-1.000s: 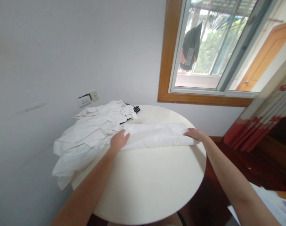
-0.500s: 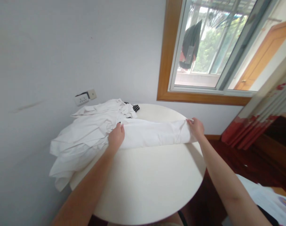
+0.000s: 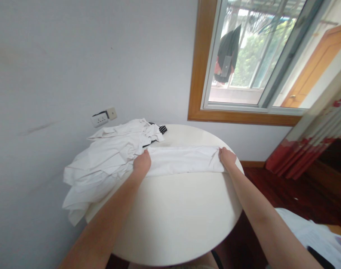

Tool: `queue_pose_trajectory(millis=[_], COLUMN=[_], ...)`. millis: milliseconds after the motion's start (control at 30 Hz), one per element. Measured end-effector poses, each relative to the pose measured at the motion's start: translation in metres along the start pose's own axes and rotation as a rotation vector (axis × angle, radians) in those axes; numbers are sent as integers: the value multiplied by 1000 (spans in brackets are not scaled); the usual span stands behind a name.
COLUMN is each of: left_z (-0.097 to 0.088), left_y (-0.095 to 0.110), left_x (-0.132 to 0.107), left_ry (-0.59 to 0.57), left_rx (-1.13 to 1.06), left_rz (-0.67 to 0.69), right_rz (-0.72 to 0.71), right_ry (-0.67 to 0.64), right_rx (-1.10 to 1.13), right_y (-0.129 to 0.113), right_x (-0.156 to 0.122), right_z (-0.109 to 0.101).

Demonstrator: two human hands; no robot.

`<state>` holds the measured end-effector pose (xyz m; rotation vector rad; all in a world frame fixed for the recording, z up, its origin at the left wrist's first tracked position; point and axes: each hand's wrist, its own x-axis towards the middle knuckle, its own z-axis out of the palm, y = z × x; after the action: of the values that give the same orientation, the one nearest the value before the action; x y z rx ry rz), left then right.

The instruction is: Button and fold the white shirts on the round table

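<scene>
Pinched grip at both ends: left hand (image 3: 142,163) and right hand (image 3: 228,157) hold white cloth (image 3: 184,160) on table (image 3: 181,216), frame centre. Uneven pull could skew folds; clothes pile (image 3: 108,157), centre-left, might snag.

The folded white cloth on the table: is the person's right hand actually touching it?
Touching. The head view shows the right hand gripping the folded white cloth near its far right corner, where creases gather.
</scene>
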<state>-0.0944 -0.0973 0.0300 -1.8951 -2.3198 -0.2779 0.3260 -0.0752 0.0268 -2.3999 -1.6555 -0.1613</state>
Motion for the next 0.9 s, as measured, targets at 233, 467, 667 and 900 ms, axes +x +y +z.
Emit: queue_pose_trajectory(millis=[233, 467, 667, 900], left_z=[-37, -13, 3, -5], left_y=[57, 114, 109, 111], left_x=[-10, 2, 16, 17], left_ry=[216, 73, 92, 201], left_rx=[-13, -135, -124, -173], left_rz=[250, 585, 556, 379], right_rz=[-554, -668, -583, -566], right_ry=[156, -341, -459, -234], right_rx=[71, -62, -108, -116], right_y=[-8, -30, -22, -33], right_x=[0, 11, 28, 36], right_z=[-35, -41, -46, -54])
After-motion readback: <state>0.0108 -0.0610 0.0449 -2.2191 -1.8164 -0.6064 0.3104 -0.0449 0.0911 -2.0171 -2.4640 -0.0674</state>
